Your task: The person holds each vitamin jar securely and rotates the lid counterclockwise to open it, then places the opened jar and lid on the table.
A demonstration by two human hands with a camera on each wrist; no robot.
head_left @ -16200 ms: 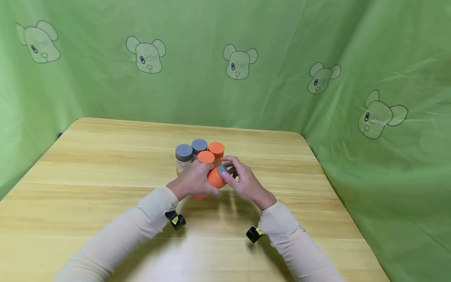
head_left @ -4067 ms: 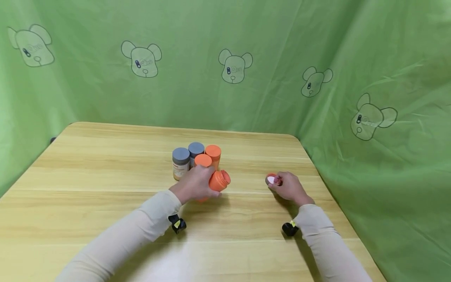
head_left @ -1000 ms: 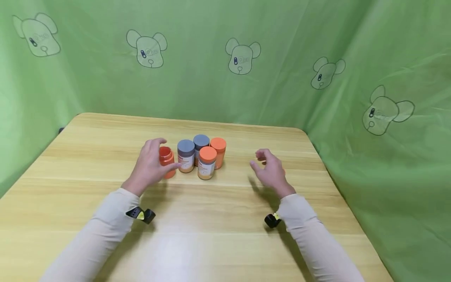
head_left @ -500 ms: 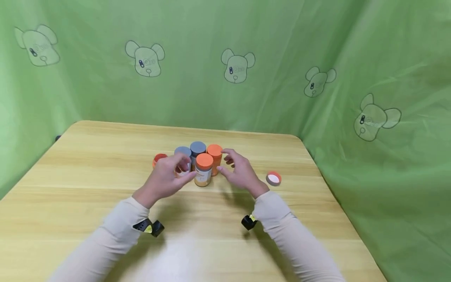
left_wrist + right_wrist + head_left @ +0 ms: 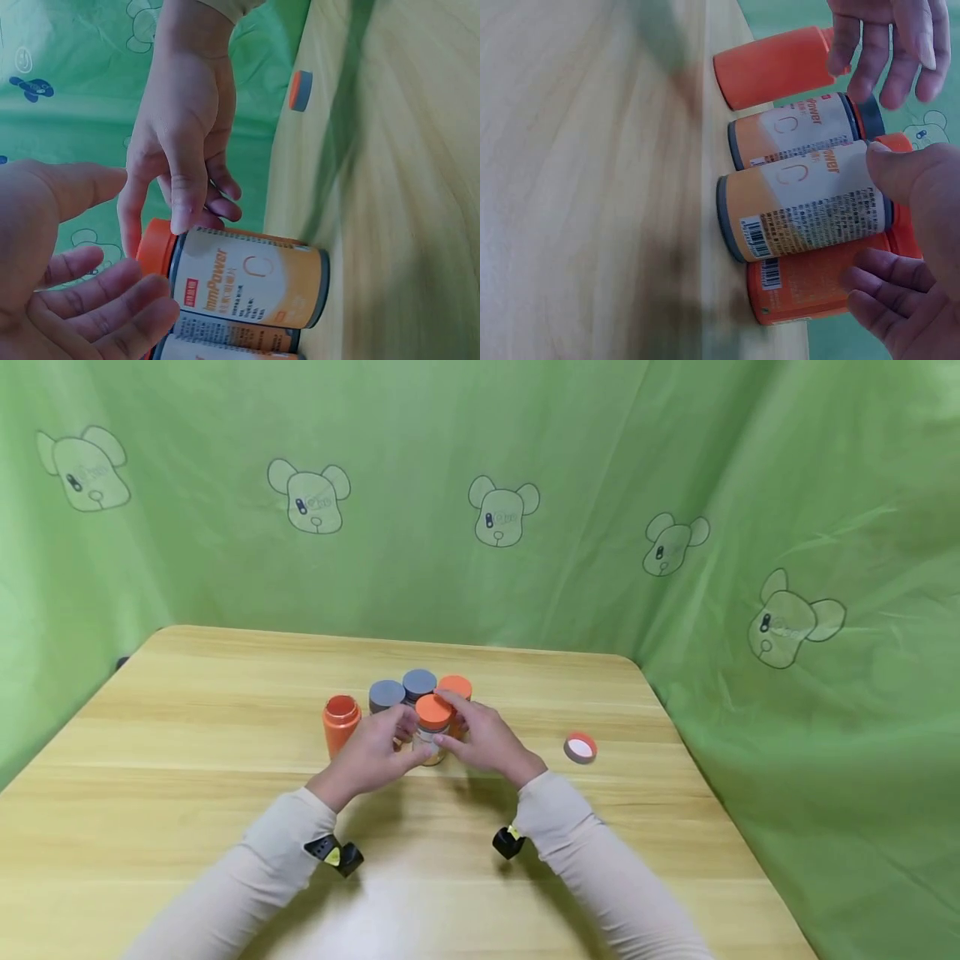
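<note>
In the head view, a bottle with an orange lid [image 5: 433,712] and a white-and-orange label stands between my hands. My right hand [image 5: 487,739] is around its upper right side, thumb at the label just below the lid and fingers spread beside the lid; firm contact cannot be made out. My left hand [image 5: 370,756] is at its left side, fingers loosely bent and holding nothing. An orange bottle [image 5: 341,727] without a lid stands upright left of that hand. Far right, a grey-and-orange lid [image 5: 581,747] lies with its white inside up.
Behind the bottle are two grey-lidded bottles [image 5: 387,694] and an orange bottle with an orange lid [image 5: 454,686], close together. All stand on a wooden table [image 5: 225,718]. A green curtain [image 5: 405,560] hangs at the back and sides.
Earlier, the right hand put the lid down on the right and the left hand set the lidless bottle at the left. Since then both hands have come in to the orange-lidded bottle.
</note>
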